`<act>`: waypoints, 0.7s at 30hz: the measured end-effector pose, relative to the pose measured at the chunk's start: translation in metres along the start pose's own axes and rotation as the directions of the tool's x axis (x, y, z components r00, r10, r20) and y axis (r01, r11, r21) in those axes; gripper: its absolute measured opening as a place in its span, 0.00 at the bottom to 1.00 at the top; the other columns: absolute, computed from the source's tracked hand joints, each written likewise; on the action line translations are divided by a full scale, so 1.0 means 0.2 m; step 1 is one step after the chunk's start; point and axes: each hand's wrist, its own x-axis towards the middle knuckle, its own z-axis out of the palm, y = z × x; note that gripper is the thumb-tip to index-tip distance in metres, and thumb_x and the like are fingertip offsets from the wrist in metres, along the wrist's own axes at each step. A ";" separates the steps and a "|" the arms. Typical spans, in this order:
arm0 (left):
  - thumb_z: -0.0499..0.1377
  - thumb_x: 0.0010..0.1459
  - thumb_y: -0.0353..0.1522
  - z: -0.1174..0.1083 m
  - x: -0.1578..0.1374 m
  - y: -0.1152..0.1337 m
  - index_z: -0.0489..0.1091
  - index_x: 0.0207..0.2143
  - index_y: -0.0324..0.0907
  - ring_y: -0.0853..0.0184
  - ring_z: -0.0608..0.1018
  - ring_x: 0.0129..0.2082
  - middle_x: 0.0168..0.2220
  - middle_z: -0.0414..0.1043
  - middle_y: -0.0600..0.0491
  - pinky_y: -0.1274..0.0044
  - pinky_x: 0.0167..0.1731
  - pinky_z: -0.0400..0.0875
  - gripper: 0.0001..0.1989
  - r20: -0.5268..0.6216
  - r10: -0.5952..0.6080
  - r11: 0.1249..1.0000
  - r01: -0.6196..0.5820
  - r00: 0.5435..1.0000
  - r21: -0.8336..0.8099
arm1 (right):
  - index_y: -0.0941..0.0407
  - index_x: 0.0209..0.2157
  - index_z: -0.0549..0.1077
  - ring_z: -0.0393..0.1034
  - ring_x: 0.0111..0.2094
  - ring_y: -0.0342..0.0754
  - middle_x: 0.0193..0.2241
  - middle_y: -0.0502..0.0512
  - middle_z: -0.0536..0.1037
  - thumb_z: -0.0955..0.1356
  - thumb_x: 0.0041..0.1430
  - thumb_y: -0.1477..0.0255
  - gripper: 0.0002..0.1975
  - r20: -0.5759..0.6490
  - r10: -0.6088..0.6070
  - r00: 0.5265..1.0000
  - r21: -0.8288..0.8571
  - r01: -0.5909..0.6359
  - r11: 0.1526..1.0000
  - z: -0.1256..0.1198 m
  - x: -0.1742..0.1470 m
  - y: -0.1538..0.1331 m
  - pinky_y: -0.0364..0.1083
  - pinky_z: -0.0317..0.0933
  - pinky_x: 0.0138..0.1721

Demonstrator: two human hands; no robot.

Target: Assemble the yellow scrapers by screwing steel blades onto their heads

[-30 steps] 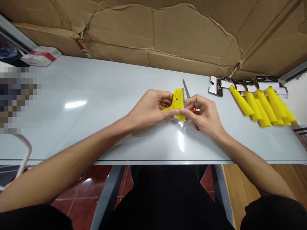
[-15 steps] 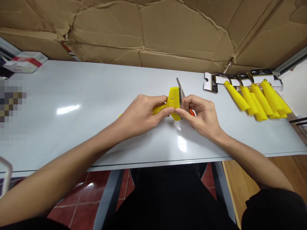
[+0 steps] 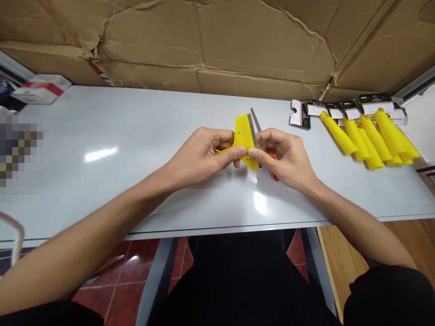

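Observation:
Over the table, a yellow plastic scraper [image 3: 244, 127] with a wide head and a thin metal blade [image 3: 252, 129] along its right edge is between my hands. My left hand [image 3: 207, 151] grips its neck, thumb laid across the lower head. At the blade side, my right hand [image 3: 283, 151] is closed, thumb pressing the lower corner of the head; its fingertips are partly hidden behind the blade. A slim tool with a metal shaft [image 3: 256, 119] and red handle [image 3: 274, 174], perhaps a screwdriver, is on the table behind my right hand, which partly covers it.
Several yellow handle-shaped pieces [image 3: 372, 140] with black-and-white cards lie at the right. A loose card [image 3: 300, 114] is beside them. A white and red box [image 3: 42, 88] stands at the far left. Cardboard [image 3: 152, 50] lines the back of the white table [image 3: 146, 113].
The scraper head has tilted, its top leaning further left, and its blade edge now slants. Both hands keep their hold and have shifted slightly.

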 end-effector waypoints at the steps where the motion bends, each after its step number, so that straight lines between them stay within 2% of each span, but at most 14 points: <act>1: 0.65 0.66 0.52 0.00 0.00 0.00 0.81 0.35 0.43 0.67 0.81 0.32 0.33 0.83 0.51 0.78 0.31 0.73 0.22 0.006 -0.006 1.000 0.006 1.000 -0.016 | 0.61 0.48 0.79 0.69 0.34 0.33 0.35 0.53 0.78 0.78 0.55 0.43 0.35 0.029 -0.001 1.000 0.018 0.000 1.000 0.01 0.01 0.00 0.37 0.64 0.36; 4: 0.65 0.67 0.51 -0.01 0.00 0.00 0.81 0.35 0.43 0.68 0.81 0.31 0.32 0.82 0.52 0.79 0.31 0.73 0.21 0.010 -0.016 0.999 0.016 1.000 -0.031 | 0.61 0.47 0.79 0.68 0.31 0.33 0.32 0.52 0.77 0.74 0.61 0.41 0.35 0.083 -0.003 0.997 0.032 0.000 1.000 0.01 0.02 -0.03 0.36 0.62 0.32; 6: 0.66 0.66 0.51 -0.02 0.00 0.00 0.80 0.34 0.42 0.69 0.80 0.30 0.31 0.81 0.52 0.79 0.30 0.72 0.21 -0.003 -0.017 1.000 0.017 1.000 -0.016 | 0.61 0.46 0.79 0.70 0.30 0.33 0.34 0.54 0.79 0.70 0.66 0.41 0.34 0.041 -0.020 0.999 -0.008 0.020 1.000 -0.05 0.02 -0.07 0.36 0.62 0.30; 8: 0.66 0.66 0.52 -0.02 0.00 0.00 0.79 0.33 0.42 0.68 0.79 0.29 0.30 0.81 0.51 0.78 0.29 0.72 0.22 -0.025 -0.010 1.000 0.011 1.000 0.008 | 0.62 0.45 0.79 0.73 0.30 0.34 0.36 0.56 0.80 0.69 0.70 0.45 0.30 -0.115 -0.110 0.987 -0.106 0.098 0.990 -0.17 0.04 -0.11 0.36 0.62 0.29; 10: 0.65 0.67 0.52 -0.01 -0.01 0.00 0.78 0.34 0.42 0.67 0.80 0.30 0.31 0.82 0.51 0.77 0.30 0.73 0.22 -0.063 0.015 0.999 -0.013 0.998 0.041 | 0.63 0.40 0.81 0.72 0.28 0.33 0.34 0.58 0.80 0.71 0.70 0.53 0.23 -0.299 -0.253 0.920 -0.284 0.168 0.944 -0.35 0.05 -0.14 0.37 0.60 0.28; 11: 0.66 0.66 0.51 -0.01 -0.01 0.00 0.77 0.35 0.43 0.67 0.81 0.31 0.32 0.82 0.52 0.76 0.31 0.74 0.21 -0.090 0.034 0.998 -0.028 0.995 0.061 | 0.62 0.37 0.81 0.70 0.27 0.32 0.32 0.58 0.80 0.73 0.69 0.57 0.20 -0.333 -0.285 0.899 -0.383 0.147 0.912 -0.45 0.05 -0.14 0.37 0.58 0.28; 12: 0.67 0.66 0.51 0.00 -0.01 -0.02 0.77 0.38 0.44 0.66 0.82 0.33 0.33 0.83 0.52 0.76 0.33 0.74 0.19 -0.119 0.054 0.996 -0.045 0.991 0.083 | 0.62 0.34 0.82 0.68 0.25 0.31 0.28 0.58 0.79 0.75 0.66 0.60 0.17 -0.299 -0.256 0.920 -0.482 0.086 0.872 -0.54 0.06 -0.14 0.37 0.55 0.27; 14: 0.69 0.65 0.48 0.01 -0.01 -0.06 0.74 0.44 0.47 0.65 0.83 0.34 0.35 0.83 0.54 0.75 0.34 0.75 0.17 -0.185 0.114 0.984 -0.085 0.976 0.158 | 0.60 0.34 0.84 0.69 0.26 0.32 0.28 0.57 0.80 0.77 0.62 0.61 0.15 -0.104 -0.072 0.992 -0.638 -0.011 0.770 -0.67 0.05 -0.12 0.39 0.55 0.28; 15: 0.69 0.65 0.46 0.02 -0.01 -0.08 0.72 0.46 0.47 0.65 0.83 0.34 0.36 0.83 0.54 0.75 0.34 0.75 0.17 -0.215 0.160 0.969 -0.112 0.963 0.221 | 0.59 0.35 0.86 0.70 0.27 0.33 0.30 0.56 0.81 0.77 0.61 0.60 0.15 0.014 0.029 0.999 -0.689 -0.012 0.725 -0.70 0.05 -0.11 0.39 0.56 0.29; 16: 0.68 0.67 0.44 0.02 0.00 -0.11 0.71 0.46 0.47 0.64 0.83 0.35 0.37 0.83 0.53 0.74 0.35 0.76 0.14 -0.219 0.223 0.940 -0.150 0.950 0.307 | 0.57 0.37 0.86 0.70 0.28 0.34 0.32 0.55 0.82 0.78 0.61 0.58 0.15 0.119 0.107 0.987 -0.717 0.011 0.697 -0.71 0.04 -0.10 0.40 0.56 0.30; 18: 0.62 0.70 0.40 0.02 0.01 -0.17 0.71 0.43 0.46 0.63 0.83 0.35 0.38 0.82 0.50 0.71 0.36 0.77 0.08 -0.151 0.360 0.842 -0.252 0.920 0.477 | 0.55 0.38 0.87 0.69 0.29 0.35 0.34 0.52 0.83 0.78 0.61 0.56 0.16 0.246 0.162 0.956 -0.731 0.073 0.678 -0.69 0.03 -0.08 0.40 0.57 0.32; 21: 0.56 0.71 0.36 0.01 0.04 -0.23 0.69 0.34 0.47 0.60 0.82 0.34 0.36 0.82 0.46 0.67 0.36 0.79 0.10 0.080 0.505 0.680 -0.453 0.859 0.577 | 0.54 0.37 0.86 0.65 0.29 0.34 0.32 0.51 0.81 0.78 0.61 0.57 0.14 0.264 0.147 0.953 -0.735 0.100 0.671 -0.63 0.02 -0.04 0.40 0.55 0.34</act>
